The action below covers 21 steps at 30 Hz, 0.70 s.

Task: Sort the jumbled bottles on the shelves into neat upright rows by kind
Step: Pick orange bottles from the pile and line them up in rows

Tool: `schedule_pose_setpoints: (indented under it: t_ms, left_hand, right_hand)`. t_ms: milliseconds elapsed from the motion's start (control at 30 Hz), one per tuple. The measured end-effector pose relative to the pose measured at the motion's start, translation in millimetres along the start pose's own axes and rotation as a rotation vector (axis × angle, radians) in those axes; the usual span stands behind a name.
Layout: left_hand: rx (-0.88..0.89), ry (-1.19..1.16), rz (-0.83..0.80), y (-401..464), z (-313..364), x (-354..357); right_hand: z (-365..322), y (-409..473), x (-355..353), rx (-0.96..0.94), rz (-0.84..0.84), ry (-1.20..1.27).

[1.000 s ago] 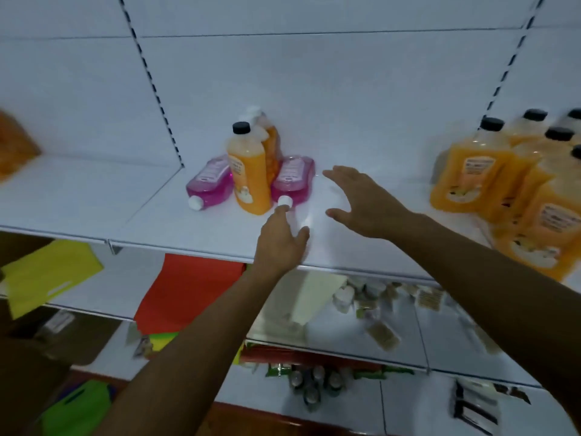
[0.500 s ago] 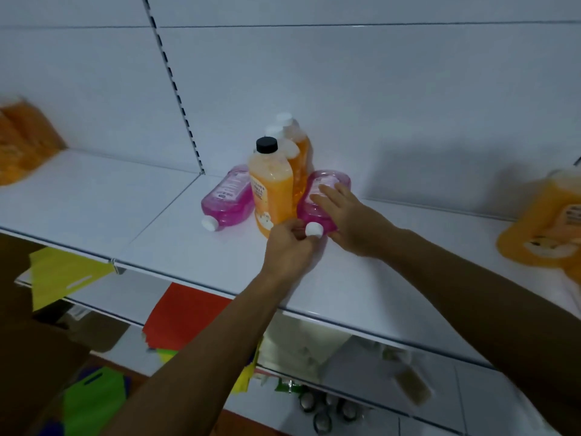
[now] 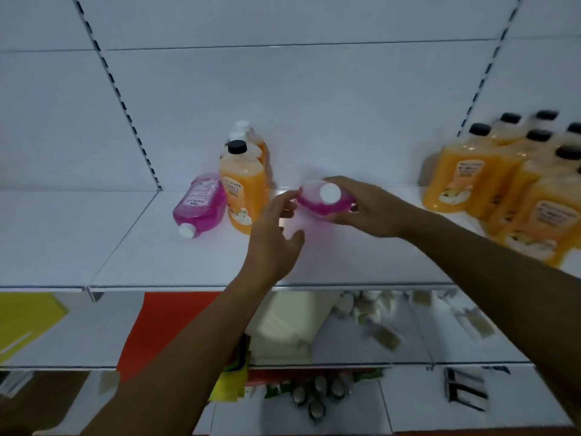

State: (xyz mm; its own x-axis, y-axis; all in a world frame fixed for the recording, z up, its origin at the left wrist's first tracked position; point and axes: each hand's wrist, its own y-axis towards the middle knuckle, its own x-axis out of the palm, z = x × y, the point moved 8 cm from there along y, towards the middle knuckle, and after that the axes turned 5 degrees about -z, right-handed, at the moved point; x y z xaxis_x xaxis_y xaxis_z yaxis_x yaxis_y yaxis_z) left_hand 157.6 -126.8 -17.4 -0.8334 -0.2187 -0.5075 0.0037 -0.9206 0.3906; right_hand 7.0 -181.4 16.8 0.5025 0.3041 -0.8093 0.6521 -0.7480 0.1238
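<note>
**Pink bottle up, with little room to land**

The pink bottle is above the shelf, cap toward the camera, right hand curled around it; the left hand hovers beside, fingers relaxed, holding nothing. A loose grip could drop it. Swinging left risks knocking the upright orange bottle onto the lying pink bottle.

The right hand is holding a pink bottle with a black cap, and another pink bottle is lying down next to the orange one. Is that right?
Almost. In the head view, the right hand holds a pink bottle whose cap is white, not black. The other pink bottle does lie on its side beside the upright orange bottle.
</note>
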Motion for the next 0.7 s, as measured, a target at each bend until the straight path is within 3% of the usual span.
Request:
schedule_pose_setpoints:
  t_ms: [133,233,700]
  left_hand:
    - [-0.079,-0.084,-0.276,-4,-10,33]
    - [-0.018,-0.171,-0.425,-13,6,64]
    - [0.166,-0.394,-0.713,-69,155,241]
  right_hand:
    - [2,-46,-14,0.175,0.034,0.279]
    - [3,-85,-18,0.281,0.102,0.394]
    - [34,-294,-102,0.480,0.322,0.284]
